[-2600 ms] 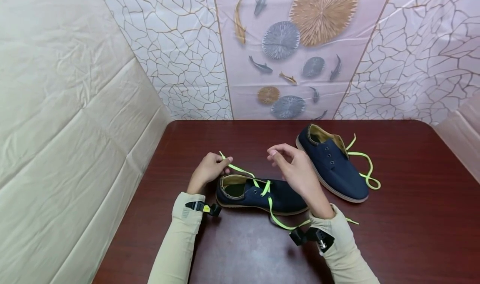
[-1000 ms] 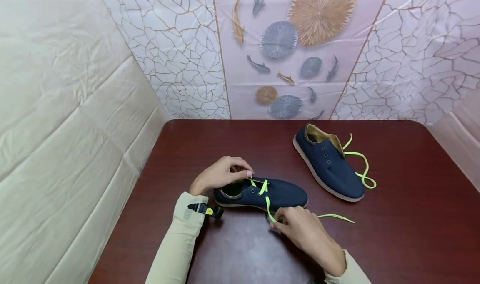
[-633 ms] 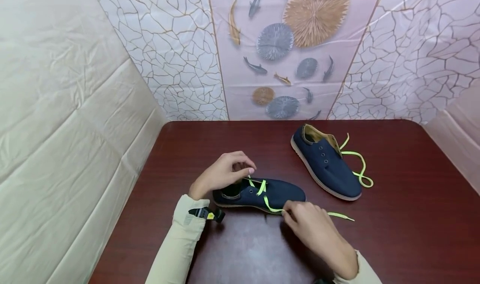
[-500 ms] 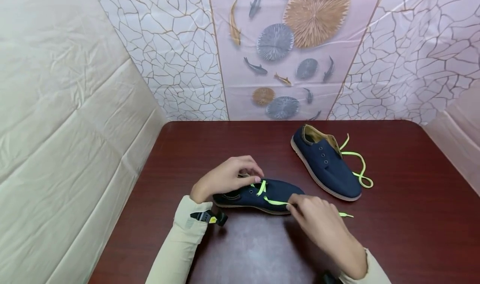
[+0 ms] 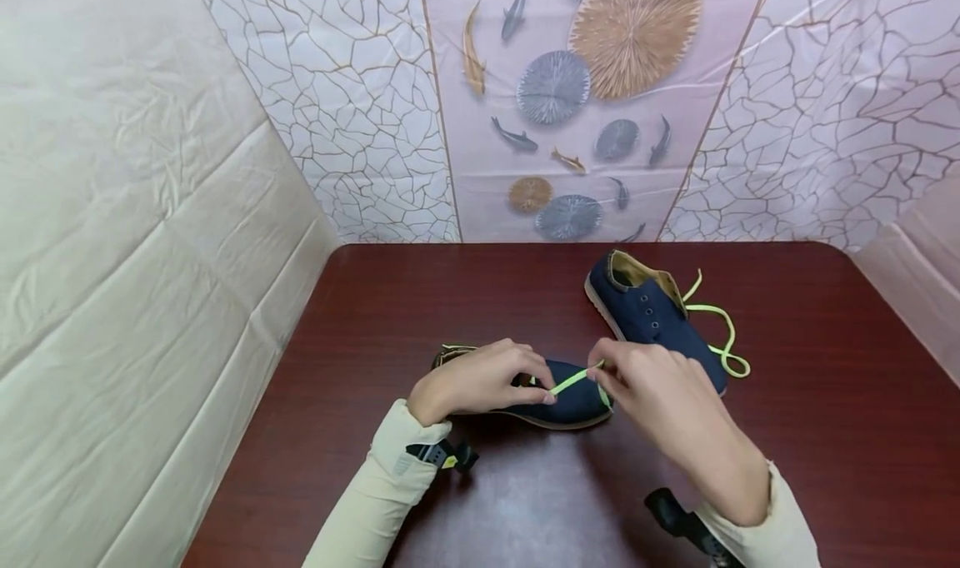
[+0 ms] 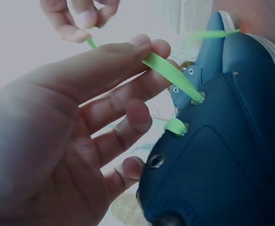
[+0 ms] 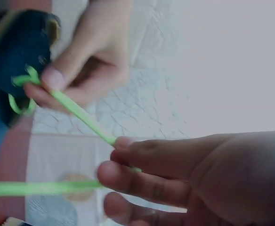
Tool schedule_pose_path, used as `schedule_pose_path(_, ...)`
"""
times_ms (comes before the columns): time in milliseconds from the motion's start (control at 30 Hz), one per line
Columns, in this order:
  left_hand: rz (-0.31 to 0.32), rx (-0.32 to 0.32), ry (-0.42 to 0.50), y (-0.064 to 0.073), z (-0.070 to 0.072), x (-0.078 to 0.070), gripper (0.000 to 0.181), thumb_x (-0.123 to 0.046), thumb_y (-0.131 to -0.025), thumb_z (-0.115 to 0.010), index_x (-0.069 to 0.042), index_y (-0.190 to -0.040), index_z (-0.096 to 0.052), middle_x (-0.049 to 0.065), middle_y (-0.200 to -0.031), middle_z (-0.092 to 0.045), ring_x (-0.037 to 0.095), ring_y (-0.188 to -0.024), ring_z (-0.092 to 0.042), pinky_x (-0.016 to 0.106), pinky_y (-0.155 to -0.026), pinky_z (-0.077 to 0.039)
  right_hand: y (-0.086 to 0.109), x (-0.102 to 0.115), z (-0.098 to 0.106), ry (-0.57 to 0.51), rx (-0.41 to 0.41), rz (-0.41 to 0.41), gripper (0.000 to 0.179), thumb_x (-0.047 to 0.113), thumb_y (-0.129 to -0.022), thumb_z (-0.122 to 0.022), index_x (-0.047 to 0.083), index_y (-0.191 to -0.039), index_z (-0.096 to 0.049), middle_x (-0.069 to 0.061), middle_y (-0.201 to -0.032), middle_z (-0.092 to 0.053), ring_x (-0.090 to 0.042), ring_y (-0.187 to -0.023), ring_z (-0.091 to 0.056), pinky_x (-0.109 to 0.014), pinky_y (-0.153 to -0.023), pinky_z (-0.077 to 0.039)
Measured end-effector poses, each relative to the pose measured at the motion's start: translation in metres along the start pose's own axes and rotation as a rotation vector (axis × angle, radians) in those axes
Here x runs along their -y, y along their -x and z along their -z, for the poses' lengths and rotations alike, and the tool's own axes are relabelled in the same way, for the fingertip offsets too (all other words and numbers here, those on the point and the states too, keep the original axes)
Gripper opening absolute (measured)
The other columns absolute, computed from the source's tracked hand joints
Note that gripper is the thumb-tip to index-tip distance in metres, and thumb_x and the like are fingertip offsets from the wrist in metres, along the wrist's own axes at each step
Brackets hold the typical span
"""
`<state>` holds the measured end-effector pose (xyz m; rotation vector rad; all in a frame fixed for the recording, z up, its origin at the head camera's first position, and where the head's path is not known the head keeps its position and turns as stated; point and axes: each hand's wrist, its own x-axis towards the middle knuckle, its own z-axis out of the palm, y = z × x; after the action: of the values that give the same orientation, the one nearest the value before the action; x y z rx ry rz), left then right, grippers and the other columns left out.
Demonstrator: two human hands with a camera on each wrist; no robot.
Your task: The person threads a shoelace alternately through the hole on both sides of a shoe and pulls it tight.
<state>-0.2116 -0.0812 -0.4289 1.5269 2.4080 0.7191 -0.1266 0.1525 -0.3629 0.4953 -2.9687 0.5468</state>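
A navy shoe (image 5: pixel 573 414) lies on the table with its toe to the right, partly hidden behind my left hand (image 5: pixel 487 381). Thumb and index finger of that hand pinch a neon-green shoelace (image 6: pixel 173 75), which comes out of an eyelet, as the left wrist view shows. My right hand (image 5: pixel 667 393) pinches the same lace a little farther along. Between the two hands a short stretch of lace (image 7: pixel 83 115) runs straight. Below the left hand's lace, one eyelet (image 6: pixel 156 160) holds no lace.
Behind my right hand, a second navy shoe (image 5: pixel 637 301) stands at the back right, with its own green lace (image 5: pixel 726 326) curling on the dark red table (image 5: pixel 825 401). Patterned cloth (image 5: pixel 375 118) hangs behind the table, and a pale cloth wall (image 5: pixel 150 260) is at the left.
My left hand has moved right along the shoe, from near its opening to the lace over the eyelets. My right hand has lifted the lace up and away from the table, beside the left.
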Motion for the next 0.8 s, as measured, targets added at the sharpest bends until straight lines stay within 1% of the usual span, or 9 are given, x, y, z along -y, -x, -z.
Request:
schedule_pose_path(167,-0.042,-0.043,0.138,0.002,0.005,0.0,0.016,-0.028,-0.105,-0.069,-0.016,-0.102,-0.079,-0.015,-0.098,-0.071,-0.002,-0.091,-0.061,0.023,-0.084,-0.054,-0.013,-0.007,0.006,0.037,-0.006,-0.004,0.012,0.014,-0.097,-0.076,0.02,-0.107,-0.076,0.01,-0.073,-0.063,-0.011,-0.057,-0.047,-0.032,-0.049,-0.036)
schedule_pose_path(267,-0.048,-0.064,0.21,0.006,0.008,-0.002,0.014,-0.024,-0.105,-0.069,-0.015,-0.103,-0.08,-0.013,-0.099,-0.074,-0.004,-0.092,-0.064,0.025,-0.086,-0.056,-0.02,-0.011,-0.002,0.033,-0.025,-0.012,0.014,0.014,-0.097,-0.076,0.016,-0.11,-0.078,0.005,-0.084,-0.073,-0.012,-0.056,-0.05,-0.032,-0.049,-0.037)
schedule_pose_path(367,-0.046,-0.102,0.269,0.007,0.01,-0.004,0.014,-0.021,-0.105,-0.068,-0.013,-0.103,-0.08,-0.011,-0.095,-0.076,-0.004,-0.09,-0.065,0.024,-0.085,-0.056,-0.026,-0.016,-0.014,0.013,-0.065,0.011,0.01,0.014,-0.097,-0.076,0.014,-0.106,-0.078,0.002,-0.089,-0.074,-0.012,-0.058,-0.052,-0.031,-0.049,-0.038)
schedule_pose_path(433,-0.033,-0.141,0.311,0.006,0.012,-0.005,0.016,-0.02,-0.106,-0.067,-0.011,-0.102,-0.08,-0.008,-0.091,-0.076,-0.002,-0.083,-0.063,0.022,-0.078,-0.053,-0.031,-0.018,-0.021,0.005,-0.091,0.039,0.007,0.012,-0.097,-0.074,0.013,-0.103,-0.078,0.001,-0.09,-0.073,-0.011,-0.058,-0.052,-0.031,-0.048,-0.038)
schedule_pose_path(533,0.023,-0.214,0.381,0.006,0.016,-0.008,0.015,-0.019,-0.106,-0.067,-0.012,-0.102,-0.08,-0.009,-0.087,-0.076,0.009,-0.069,-0.056,0.022,-0.065,-0.044,-0.037,-0.019,-0.029,0.015,-0.12,0.096,0.005,0.008,-0.096,-0.07,0.012,-0.096,-0.074,0.001,-0.086,-0.067,-0.01,-0.057,-0.051,-0.03,-0.049,-0.039)
schedule_pose_path(633,0.093,-0.293,0.484,0.009,0.019,-0.01,0.014,-0.016,-0.106,-0.067,-0.012,-0.102,-0.08,-0.008,-0.083,-0.075,0.024,-0.066,-0.057,0.024,-0.059,-0.037,-0.044,-0.02,-0.034,0.032,-0.139,0.15,0.008,0.005,-0.095,-0.066,0.01,-0.098,-0.071,0.0,-0.085,-0.064,-0.009,-0.054,-0.047,-0.029,-0.049,-0.039)
schedule_pose_path(700,0.128,-0.345,0.561,0.011,0.02,-0.012,0.014,-0.014,-0.106,-0.066,-0.01,-0.103,-0.08,-0.004,-0.08,-0.074,0.033,-0.071,-0.063,0.023,-0.061,-0.039,-0.046,-0.019,-0.035,0.045,-0.147,0.17,0.006,0.007,-0.098,-0.067,0.009,-0.103,-0.07,-0.001,-0.087,-0.064,-0.009,-0.053,-0.047,-0.029,-0.048,-0.038)
schedule_pose_path(767,0.146,-0.393,0.622,0.012,0.022,-0.014,0.015,-0.013,-0.106,-0.065,-0.007,-0.104,-0.079,0.0,-0.079,-0.074,0.04,-0.078,-0.068,0.025,-0.064,-0.044,-0.048,-0.019,-0.036,0.062,-0.156,0.171,0.008,0.012,-0.102,-0.068,0.009,-0.109,-0.069,-0.002,-0.089,-0.064,-0.01,-0.054,-0.048,-0.03,-0.047,-0.038)
schedule_pose_path(800,0.153,-0.414,0.64,0.012,0.023,-0.015,0.016,-0.014,-0.106,-0.065,-0.006,-0.105,-0.079,0.002,-0.078,-0.074,0.043,-0.078,-0.067,0.026,-0.064,-0.045,-0.049,-0.019,-0.036,0.077,-0.163,0.166,0.009,0.016,-0.103,-0.068,0.009,-0.108,-0.069,-0.002,-0.088,-0.063,-0.011,-0.055,-0.049,-0.03,-0.046,-0.038)
